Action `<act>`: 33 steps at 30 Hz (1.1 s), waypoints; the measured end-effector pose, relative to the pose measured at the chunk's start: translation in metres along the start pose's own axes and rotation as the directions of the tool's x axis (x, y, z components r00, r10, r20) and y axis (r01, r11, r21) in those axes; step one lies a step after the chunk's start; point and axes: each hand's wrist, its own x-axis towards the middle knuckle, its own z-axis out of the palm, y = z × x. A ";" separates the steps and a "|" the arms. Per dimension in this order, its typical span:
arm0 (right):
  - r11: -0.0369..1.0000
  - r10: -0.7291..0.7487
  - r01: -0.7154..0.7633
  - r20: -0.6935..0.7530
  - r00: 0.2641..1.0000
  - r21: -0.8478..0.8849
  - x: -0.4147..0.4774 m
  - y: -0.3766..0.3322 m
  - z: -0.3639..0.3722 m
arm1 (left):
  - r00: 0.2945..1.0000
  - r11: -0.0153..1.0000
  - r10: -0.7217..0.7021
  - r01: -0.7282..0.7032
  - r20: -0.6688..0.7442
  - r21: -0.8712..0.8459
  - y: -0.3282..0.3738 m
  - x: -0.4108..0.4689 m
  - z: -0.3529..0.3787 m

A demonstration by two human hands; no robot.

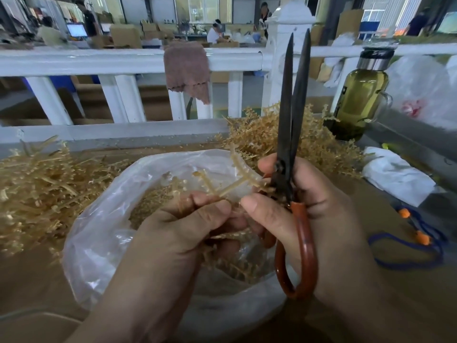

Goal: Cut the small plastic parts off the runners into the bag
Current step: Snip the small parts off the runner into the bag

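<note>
My left hand [183,229] pinches a tan plastic runner [231,184] with small parts along its branches, held over the open clear plastic bag [99,233]. My right hand [319,209] grips black scissors [289,134] with red-brown handles, blades pointing up and slightly apart. The runner's far end lies at the base of the blades. Cut tan parts lie inside the bag.
Heaps of tan runners lie at left [37,189] and behind the bag [277,134]. A green-tinted bottle [358,100] stands at right, beside a white plastic bag [420,90]. A blue cord with orange beads [415,238] lies at right. A white railing [123,63] with a brown cloth [185,68] runs behind.
</note>
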 end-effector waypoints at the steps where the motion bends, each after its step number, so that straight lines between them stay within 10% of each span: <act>1: 1.000 -0.004 0.004 -0.004 1.000 -0.021 0.000 -0.001 -0.001 | 1.000 1.000 0.016 -0.016 0.002 0.006 0.001 0.000 0.001; 20: 1.000 -0.007 0.008 0.095 0.995 -0.008 0.000 -0.002 -0.009 | 0.990 0.990 0.138 -0.138 -0.038 -0.003 -0.006 0.008 -0.004; 27: 0.858 -0.157 0.252 0.239 0.958 -0.447 0.002 -0.017 -0.021 | 0.951 0.961 0.265 -0.274 -0.161 -0.035 0.006 0.008 -0.014; 33: 0.715 0.189 0.158 0.406 0.894 -0.681 0.009 -0.010 -0.021 | 0.918 0.927 0.329 -0.359 -0.221 -0.110 0.013 0.011 -0.018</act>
